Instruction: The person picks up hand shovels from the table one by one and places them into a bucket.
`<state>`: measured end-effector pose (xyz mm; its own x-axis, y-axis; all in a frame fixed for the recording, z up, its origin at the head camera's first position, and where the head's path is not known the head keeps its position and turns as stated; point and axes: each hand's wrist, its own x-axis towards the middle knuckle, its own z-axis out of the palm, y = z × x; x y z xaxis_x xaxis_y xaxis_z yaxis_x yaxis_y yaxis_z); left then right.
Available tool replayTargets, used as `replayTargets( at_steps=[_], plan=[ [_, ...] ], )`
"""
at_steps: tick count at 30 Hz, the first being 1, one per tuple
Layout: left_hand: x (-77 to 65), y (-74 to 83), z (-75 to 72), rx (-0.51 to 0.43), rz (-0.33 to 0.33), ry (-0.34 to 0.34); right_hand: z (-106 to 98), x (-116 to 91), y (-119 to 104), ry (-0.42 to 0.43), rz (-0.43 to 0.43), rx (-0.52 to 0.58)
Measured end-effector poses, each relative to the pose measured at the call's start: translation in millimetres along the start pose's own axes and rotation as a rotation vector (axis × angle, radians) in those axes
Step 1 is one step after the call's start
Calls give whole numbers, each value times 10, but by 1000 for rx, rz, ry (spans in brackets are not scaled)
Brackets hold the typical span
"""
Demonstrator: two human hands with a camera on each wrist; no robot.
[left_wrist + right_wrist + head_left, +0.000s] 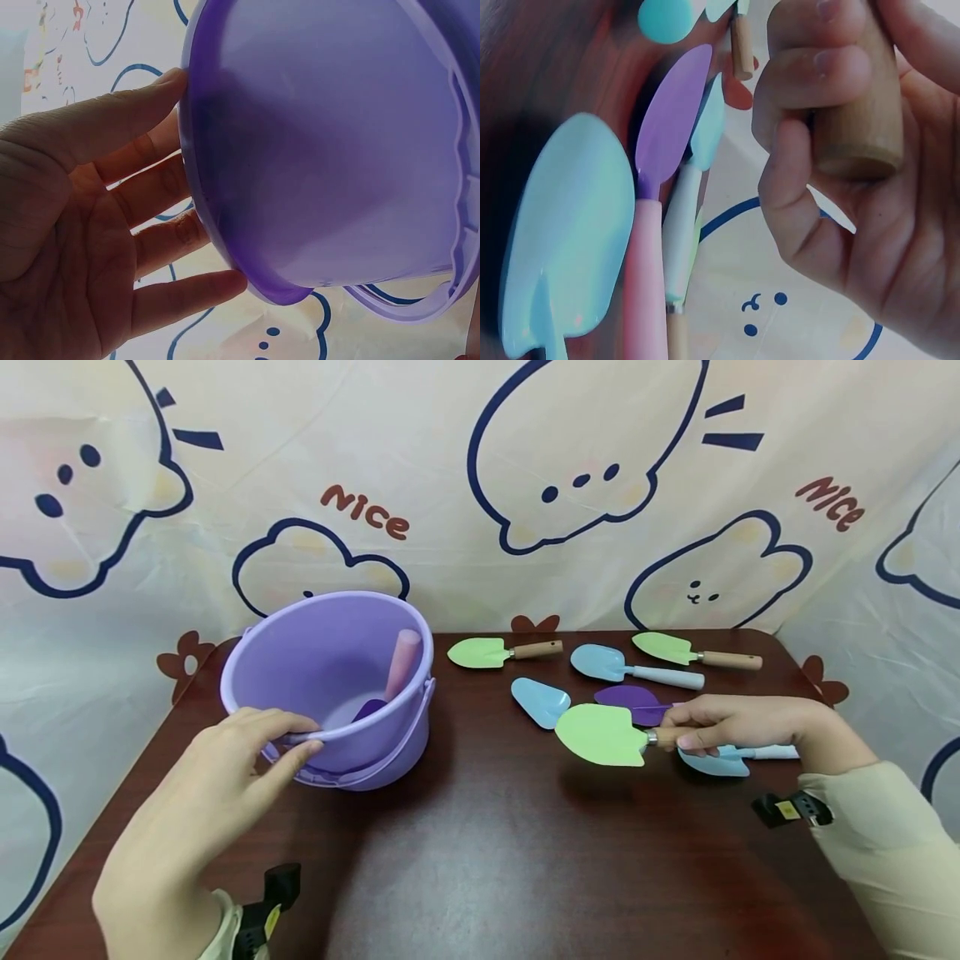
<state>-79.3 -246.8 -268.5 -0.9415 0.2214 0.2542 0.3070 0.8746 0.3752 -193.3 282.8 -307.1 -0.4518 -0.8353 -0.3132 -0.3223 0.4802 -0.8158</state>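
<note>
A purple bucket [300, 652] stands tilted toward me at the left, and my left hand [217, 777] pinches its near rim between thumb and fingers. In the left wrist view the fingers spread along the rim [191, 150]. A trowel with a pink handle [403, 662] and a purple blade leans inside the bucket. My right hand [727, 727] grips the wooden handle [859, 112] of a light green trowel [600, 735], held above the table with its blade pointing left. Below that hand lie a blue trowel [712, 763] and a purple trowel [626, 697], whose handle is partly hidden.
Farther back on the dark wooden table [480, 860] lie a green trowel [480, 652], a blue trowel [597, 662] with a pale handle, and another green trowel [663, 647]. A blue scoop-like piece [540, 702] lies mid-table. A printed curtain [450, 577] hangs behind.
</note>
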Motion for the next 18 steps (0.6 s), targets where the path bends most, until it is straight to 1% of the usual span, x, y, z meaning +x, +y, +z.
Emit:
replayTargets(
  at_steps=[3, 9, 11, 15, 17, 18],
  plan=[
    [2, 2, -2, -4, -4, -5, -7, 60, -4, 5, 27, 5],
    [2, 2, -7, -6, -4, -7, -9, 184, -2, 11, 50, 43],
    [3, 3, -11, -5, -4, -8, -13, 221, -13, 26, 72, 51],
    [3, 7, -14, -8, -7, -11, -29, 268, -56, 71, 148, 62],
    [3, 10, -14, -12, -12, -14, -40, 282, -76, 83, 161, 70],
    [3, 11, -15, -13, -13, -15, -46, 288, -83, 83, 151, 67]
  ],
)
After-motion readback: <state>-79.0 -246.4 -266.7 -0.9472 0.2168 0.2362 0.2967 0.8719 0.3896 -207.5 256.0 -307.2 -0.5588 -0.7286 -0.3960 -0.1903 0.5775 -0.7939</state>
